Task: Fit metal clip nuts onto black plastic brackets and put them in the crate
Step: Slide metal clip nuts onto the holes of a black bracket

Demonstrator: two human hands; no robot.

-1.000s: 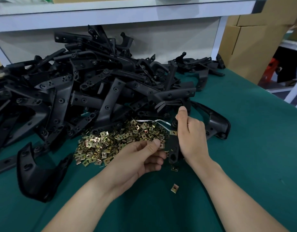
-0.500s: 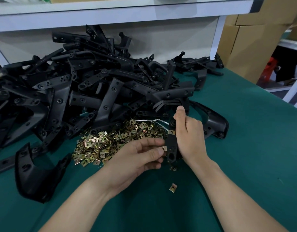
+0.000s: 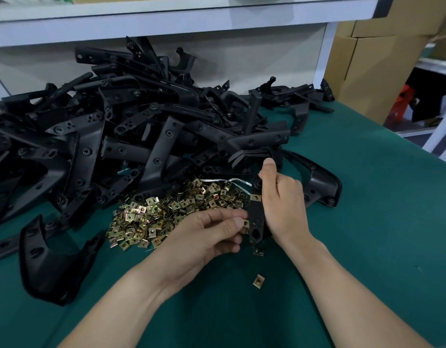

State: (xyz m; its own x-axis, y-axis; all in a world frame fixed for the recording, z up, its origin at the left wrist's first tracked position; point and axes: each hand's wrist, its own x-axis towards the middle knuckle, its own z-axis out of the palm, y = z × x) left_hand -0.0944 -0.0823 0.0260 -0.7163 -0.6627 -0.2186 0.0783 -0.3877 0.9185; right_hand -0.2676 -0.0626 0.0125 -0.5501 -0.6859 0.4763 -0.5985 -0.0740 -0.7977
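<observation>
Right hand [image 3: 283,204] grips one black bracket [image 3: 257,217], held on end just above the green tabletop [image 3: 367,222]. Its fingers [image 3: 289,187] curl round the bracket's right edge, thumb pressed at the top end. A fitted clip nut [image 3: 255,197] sits across the bracket, just left of those fingers. Left hand [image 3: 206,237] reaches in from the left, thumb and forefinger narrowed to a pinch on a second clip nut [image 3: 246,224], held against the bracket's left edge near the lower hole. Cannot tell whether it is seated on the edge. The other left fingers are loosely curled underneath. The heap of clip nuts [image 3: 166,214] lies on the tabletop just beyond and left of the left fingers. The bracket pile [image 3: 141,136] lies behind the heap, farther from both hands. One stray clip nut [image 3: 258,251] lies just under the bracket's lower end, below the pinching fingers. Another loose nut [image 3: 258,281] lies nearer the person, between the forearms. A curved bracket [image 3: 324,182] lies directly behind the right fingers. Cardboard boxes [image 3: 372,71] stand past the tabletop, far right.
</observation>
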